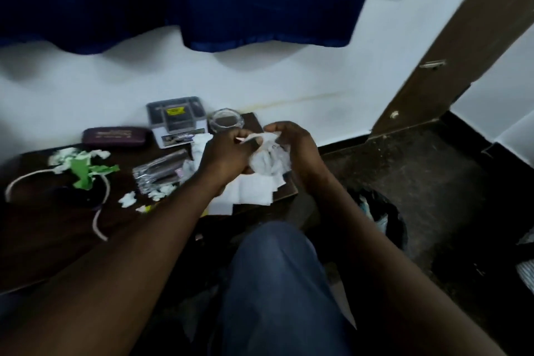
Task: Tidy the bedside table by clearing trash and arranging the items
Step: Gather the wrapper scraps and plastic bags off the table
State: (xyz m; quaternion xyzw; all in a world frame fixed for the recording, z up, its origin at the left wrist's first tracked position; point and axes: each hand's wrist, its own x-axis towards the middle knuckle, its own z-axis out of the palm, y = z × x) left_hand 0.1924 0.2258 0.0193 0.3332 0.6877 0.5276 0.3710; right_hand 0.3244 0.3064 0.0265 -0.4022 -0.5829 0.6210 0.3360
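Note:
Both hands meet over the right end of the dark bedside table (43, 240). My left hand (228, 153) and my right hand (294, 147) grip one crumpled wad of white paper (270, 162) between them. Flat white tissues (254, 191) lie under the hands on the table's corner. Small white paper scraps (128, 199) are scattered across the table's middle. A green and white paper piece (82, 166) lies at the left on a thin cable (101, 228).
A purple case (115, 137), a grey boxed item (177, 117) and a clear glass bowl (226, 121) stand along the wall. A clear plastic packet (159, 173) lies mid-table. A black-lined bin (384, 220) sits on the floor right of the table. My knee (274, 269) is below.

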